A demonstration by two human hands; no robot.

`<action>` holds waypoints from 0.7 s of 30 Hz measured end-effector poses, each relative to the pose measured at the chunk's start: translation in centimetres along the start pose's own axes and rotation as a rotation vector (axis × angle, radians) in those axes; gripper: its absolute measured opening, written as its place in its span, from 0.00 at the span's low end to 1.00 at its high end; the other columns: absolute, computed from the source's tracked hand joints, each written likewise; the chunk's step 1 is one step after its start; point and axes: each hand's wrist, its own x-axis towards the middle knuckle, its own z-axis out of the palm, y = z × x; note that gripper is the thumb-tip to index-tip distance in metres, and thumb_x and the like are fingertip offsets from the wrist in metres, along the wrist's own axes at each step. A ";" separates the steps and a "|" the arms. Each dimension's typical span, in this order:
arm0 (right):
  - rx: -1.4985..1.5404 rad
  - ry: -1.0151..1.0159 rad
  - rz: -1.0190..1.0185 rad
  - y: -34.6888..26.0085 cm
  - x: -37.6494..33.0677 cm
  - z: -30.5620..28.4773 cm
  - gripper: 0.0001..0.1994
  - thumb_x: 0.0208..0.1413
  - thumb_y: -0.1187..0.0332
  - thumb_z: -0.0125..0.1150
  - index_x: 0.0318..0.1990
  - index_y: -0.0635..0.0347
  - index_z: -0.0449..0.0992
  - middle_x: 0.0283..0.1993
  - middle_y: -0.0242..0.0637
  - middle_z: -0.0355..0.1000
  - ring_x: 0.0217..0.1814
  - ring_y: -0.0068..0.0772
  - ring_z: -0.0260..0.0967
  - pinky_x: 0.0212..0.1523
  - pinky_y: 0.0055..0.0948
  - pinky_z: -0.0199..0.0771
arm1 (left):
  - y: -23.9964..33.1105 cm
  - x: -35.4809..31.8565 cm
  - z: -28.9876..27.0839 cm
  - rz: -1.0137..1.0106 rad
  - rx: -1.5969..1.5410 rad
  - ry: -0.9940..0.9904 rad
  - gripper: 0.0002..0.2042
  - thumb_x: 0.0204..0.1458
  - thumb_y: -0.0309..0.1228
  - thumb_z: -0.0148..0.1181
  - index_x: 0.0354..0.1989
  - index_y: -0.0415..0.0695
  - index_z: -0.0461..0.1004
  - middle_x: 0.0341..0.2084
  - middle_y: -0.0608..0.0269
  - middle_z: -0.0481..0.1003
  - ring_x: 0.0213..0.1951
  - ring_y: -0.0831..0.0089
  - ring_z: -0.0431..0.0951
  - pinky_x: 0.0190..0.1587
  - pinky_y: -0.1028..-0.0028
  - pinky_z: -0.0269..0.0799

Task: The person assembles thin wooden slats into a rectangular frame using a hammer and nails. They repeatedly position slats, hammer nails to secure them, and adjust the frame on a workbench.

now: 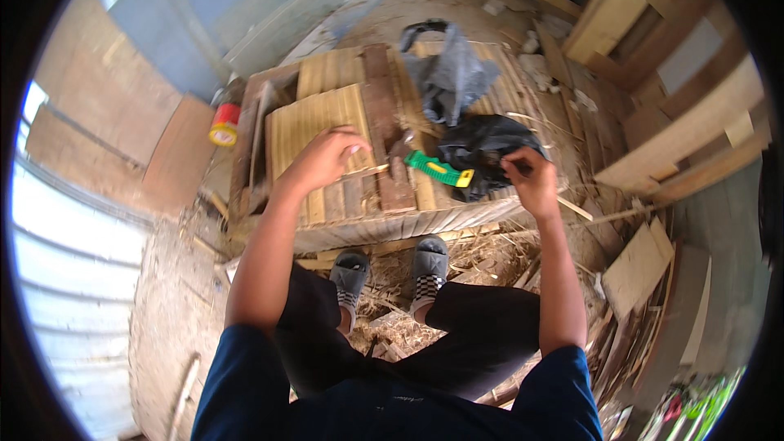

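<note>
My left hand [325, 159] hovers over the wooden slatted crate [310, 118], its fingers curled together. A thin pale stick [367, 171] shows just below these fingers; I cannot tell whether they grip it. To the right, my right hand [532, 182] has thumb and fingertips pinched at the edge of a black plastic bag [482, 139]. Whatever lies between those fingertips is too small to make out. Between my hands rests a hammer [439, 168] with a green and yellow handle, its head on the crate's dark cross board [380, 98]. Neither hand touches it.
A grey plastic bag [452, 73] lies at the crate's far side. Left of the crate is a red and yellow cylinder [224, 124]. Wooden frames [694, 131] lean at the right, above stacked boards [641, 269]. Straw and wood scraps [392, 331] surround my sandalled feet.
</note>
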 end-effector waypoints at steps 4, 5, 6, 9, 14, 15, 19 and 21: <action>-0.048 -0.012 -0.056 -1.8 -0.1 0.0 0.04 0.56 0.80 0.70 0.37 0.66 0.81 0.35 0.41 0.81 0.39 0.32 0.81 0.44 0.30 0.77 | -0.6 -0.2 0.0 0.022 -0.013 -0.012 0.07 0.62 0.22 0.61 0.45 0.39 0.83 0.45 0.54 0.81 0.49 0.52 0.80 0.54 0.57 0.74; -0.041 -0.028 -0.064 -2.2 -0.1 0.2 0.04 0.56 0.80 0.70 0.37 0.66 0.80 0.35 0.41 0.81 0.39 0.32 0.81 0.44 0.30 0.77 | -0.7 -0.3 0.0 0.049 -0.013 -0.017 0.07 0.62 0.22 0.61 0.45 0.39 0.83 0.44 0.54 0.81 0.48 0.52 0.80 0.53 0.57 0.74; -0.045 -0.036 -0.063 -2.6 -0.2 0.4 0.05 0.56 0.79 0.70 0.38 0.66 0.80 0.36 0.42 0.82 0.38 0.33 0.81 0.44 0.30 0.77 | -0.7 -0.4 0.0 0.036 -0.008 -0.021 0.07 0.61 0.22 0.62 0.45 0.39 0.84 0.45 0.55 0.81 0.49 0.52 0.80 0.53 0.58 0.75; -0.068 -0.044 -0.070 -3.4 -0.3 0.9 0.05 0.56 0.79 0.70 0.38 0.66 0.80 0.36 0.42 0.82 0.38 0.33 0.81 0.44 0.30 0.77 | -1.0 -0.4 -0.1 0.083 0.001 -0.016 0.06 0.59 0.23 0.65 0.43 0.39 0.84 0.45 0.56 0.81 0.49 0.54 0.81 0.53 0.59 0.76; -0.028 -0.061 -0.093 -4.3 -0.1 1.8 0.05 0.57 0.79 0.71 0.38 0.66 0.79 0.37 0.41 0.82 0.39 0.32 0.81 0.43 0.30 0.79 | -1.7 -0.2 0.0 0.102 0.066 -0.018 0.05 0.57 0.24 0.68 0.41 0.39 0.84 0.43 0.57 0.81 0.47 0.55 0.82 0.51 0.59 0.78; -0.003 -0.064 -0.100 -4.4 -0.1 2.0 0.05 0.57 0.80 0.71 0.38 0.66 0.79 0.38 0.41 0.82 0.39 0.32 0.81 0.43 0.30 0.79 | -1.8 -0.2 0.0 0.091 0.078 -0.024 0.05 0.57 0.24 0.68 0.40 0.38 0.84 0.42 0.57 0.82 0.46 0.55 0.82 0.51 0.59 0.78; -0.002 -0.068 -0.178 -5.4 0.0 3.1 0.05 0.61 0.80 0.69 0.40 0.68 0.77 0.41 0.37 0.80 0.37 0.17 0.75 0.41 0.22 0.77 | -2.2 -0.3 0.2 0.083 0.084 0.003 0.03 0.58 0.25 0.67 0.37 0.39 0.82 0.44 0.60 0.80 0.49 0.56 0.81 0.52 0.59 0.76; 0.029 -0.072 -0.146 -6.1 0.0 3.9 0.06 0.57 0.81 0.71 0.38 0.66 0.78 0.40 0.41 0.81 0.39 0.26 0.80 0.42 0.27 0.80 | -2.4 -0.6 0.2 0.114 0.099 0.047 0.03 0.58 0.26 0.67 0.37 0.40 0.81 0.45 0.61 0.78 0.51 0.56 0.79 0.54 0.58 0.76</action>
